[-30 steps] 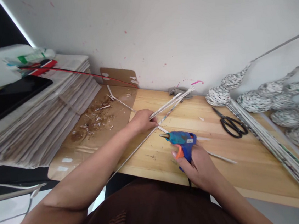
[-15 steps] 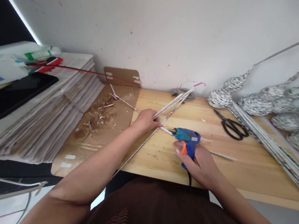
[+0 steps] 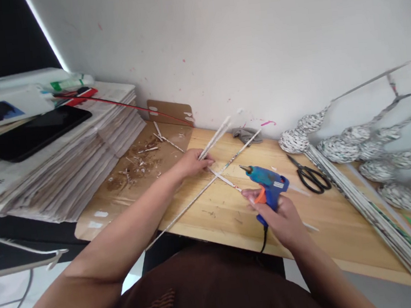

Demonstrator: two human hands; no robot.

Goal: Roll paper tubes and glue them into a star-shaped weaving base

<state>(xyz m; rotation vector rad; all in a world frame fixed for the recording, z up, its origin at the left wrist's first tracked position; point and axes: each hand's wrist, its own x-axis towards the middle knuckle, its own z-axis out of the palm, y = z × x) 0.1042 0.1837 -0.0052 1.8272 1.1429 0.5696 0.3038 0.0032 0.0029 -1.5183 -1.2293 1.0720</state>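
My left hand (image 3: pixel 194 163) is closed around a few thin rolled-paper sticks (image 3: pixel 215 136) that slant up and away from it. On the wooden table, two more paper sticks cross: a long one (image 3: pixel 192 203) runs from the near edge toward the wall, and another lies under it, passing beneath my left hand. My right hand (image 3: pixel 276 212) grips a blue hot glue gun (image 3: pixel 267 181) with an orange trigger, fingers at the trigger. Its nozzle (image 3: pixel 244 168) points left, just right of the crossing and apart from it.
Black scissors (image 3: pixel 314 178) lie to the right, beside a bundle of paper sticks (image 3: pixel 369 210). Woven paper shapes (image 3: pixel 294 140) rest by the wall. At left stand stacked papers (image 3: pixel 81 162) with a phone (image 3: pixel 37 131) on top. Stained cardboard (image 3: pixel 146 184) bears paper scraps.
The glue gun has drawn back from the crossing, to the right. My left hand has lifted its sticks away from the long crossing stick, slightly leftward.
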